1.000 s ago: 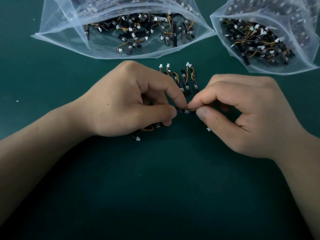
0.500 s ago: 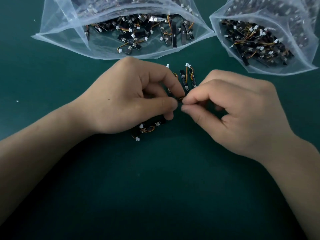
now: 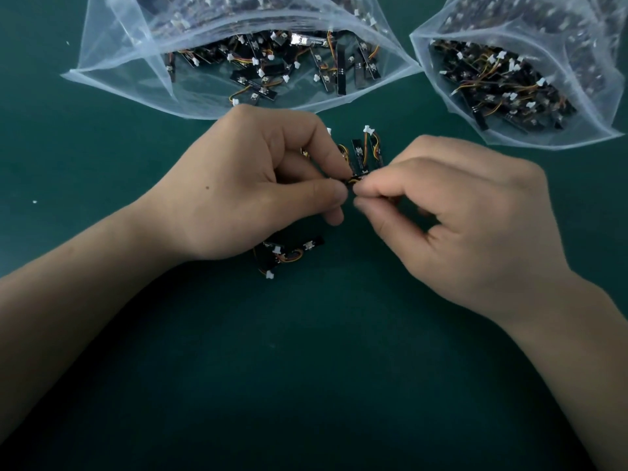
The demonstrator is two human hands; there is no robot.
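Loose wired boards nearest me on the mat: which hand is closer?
Left. The left hand partly covers the wired boards; the right hand sits apart, up and to their right.

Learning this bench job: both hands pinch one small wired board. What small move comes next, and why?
Probably lay the wired board beside the loose boards just behind it: left hand and right hand both pinch it, and that row lies closest.
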